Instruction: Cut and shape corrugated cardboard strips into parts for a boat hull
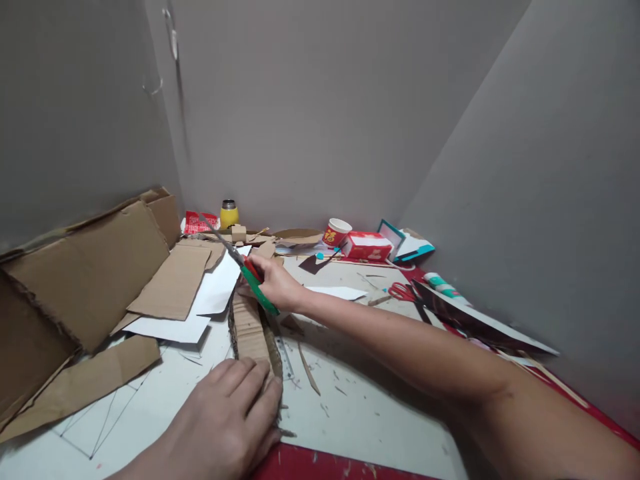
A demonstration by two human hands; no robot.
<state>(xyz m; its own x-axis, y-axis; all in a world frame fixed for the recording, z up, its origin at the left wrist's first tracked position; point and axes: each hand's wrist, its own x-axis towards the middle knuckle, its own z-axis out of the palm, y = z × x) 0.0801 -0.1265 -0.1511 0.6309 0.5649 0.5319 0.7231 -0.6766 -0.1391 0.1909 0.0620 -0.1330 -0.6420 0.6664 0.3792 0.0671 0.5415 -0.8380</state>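
Observation:
A long, narrow strip of corrugated cardboard (250, 330) lies on the white board in front of me. My left hand (233, 407) rests over the strip's near end, its fingers together and curled onto it. At the strip's far end, my right hand (277, 283) grips green-handled scissors (257, 287), which also show some red at the handle. Their metal blades point up and to the left, above the white paper. The underside of my left hand is hidden.
Cardboard sheets (95, 267) and white paper (173, 328) lie at left. Toward the back stand a yellow bottle (229, 215), a paper cup (337, 231) and a red box (367, 246). Red-handled scissors (401, 291) and a dark panel (470, 320) lie at right.

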